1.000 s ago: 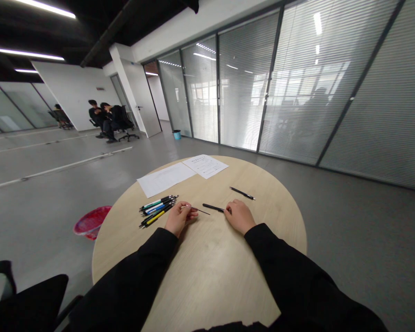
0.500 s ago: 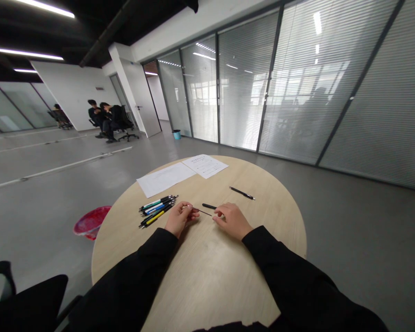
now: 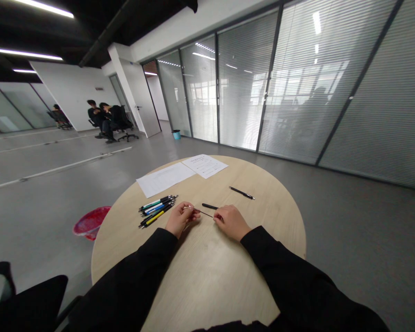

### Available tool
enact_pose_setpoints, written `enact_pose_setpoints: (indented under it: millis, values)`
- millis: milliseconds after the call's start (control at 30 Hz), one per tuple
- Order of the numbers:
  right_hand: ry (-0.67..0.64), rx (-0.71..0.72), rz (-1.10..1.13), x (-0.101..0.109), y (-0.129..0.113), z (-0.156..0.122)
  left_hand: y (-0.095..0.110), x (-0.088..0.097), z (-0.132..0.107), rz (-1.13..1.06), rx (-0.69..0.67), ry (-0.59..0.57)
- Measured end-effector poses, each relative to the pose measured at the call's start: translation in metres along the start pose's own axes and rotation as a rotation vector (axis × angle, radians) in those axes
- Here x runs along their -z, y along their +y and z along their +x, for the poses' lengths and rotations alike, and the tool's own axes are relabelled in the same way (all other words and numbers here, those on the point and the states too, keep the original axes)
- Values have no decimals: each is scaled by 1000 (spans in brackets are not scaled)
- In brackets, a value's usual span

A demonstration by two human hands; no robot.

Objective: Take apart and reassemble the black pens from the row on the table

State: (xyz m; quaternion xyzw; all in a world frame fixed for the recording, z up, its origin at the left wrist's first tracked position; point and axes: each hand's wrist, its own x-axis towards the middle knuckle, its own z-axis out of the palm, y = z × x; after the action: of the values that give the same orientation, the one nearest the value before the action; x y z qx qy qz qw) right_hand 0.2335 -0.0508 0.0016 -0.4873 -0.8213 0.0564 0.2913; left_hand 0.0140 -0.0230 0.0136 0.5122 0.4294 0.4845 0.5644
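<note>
My left hand [image 3: 182, 218] pinches one end of a thin, dark pen refill [image 3: 206, 214] above the table. At the refill's other end, the fingertips of my right hand [image 3: 231, 221] are closed together on its tip. Just beyond my right hand lies a black pen barrel [image 3: 209, 206], its right part hidden behind the fingers. To the left of my left hand is a cluster of several pens [image 3: 158, 210] with green, white, blue and yellow on them. A single black pen [image 3: 241, 192] rests farther off to the right.
Two sheets of paper [image 3: 166, 179] lie at the far side of the round wooden table [image 3: 200, 295]. A red bin [image 3: 90, 223] stands on the floor at left, near a black chair [image 3: 27, 304]. People [image 3: 107, 121] sit in the background by a white door.
The fingers of my right hand have drawn together on the refill's tip; before, they were slightly apart there. My left hand has hardly moved and keeps its pinch.
</note>
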Motion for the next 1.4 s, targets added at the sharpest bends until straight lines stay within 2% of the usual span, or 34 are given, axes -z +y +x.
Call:
enact_pose_setpoints:
  millis: [133,300,500,700,967,1267,1400]
  values:
    - [-3,-17,-43,3,-1,0,0,0,0,1,5,18]
    - [-6,-52,-113,7,1,-1,2,4,4,16,-26,113]
    - [-65,35,-154,9,3,-2,3,12,10,94,-67,226]
    - [-95,92,-193,7,3,-1,1,7,5,203,-114,102]
    - [-123,41,-179,9,1,-1,4,1,0,323,-161,-5]
    - [75,36,-62,3,-19,9,0,-5,0,242,-123,-89]
    - [112,26,-60,-3,-30,15,2,-11,-3,199,-97,-96]
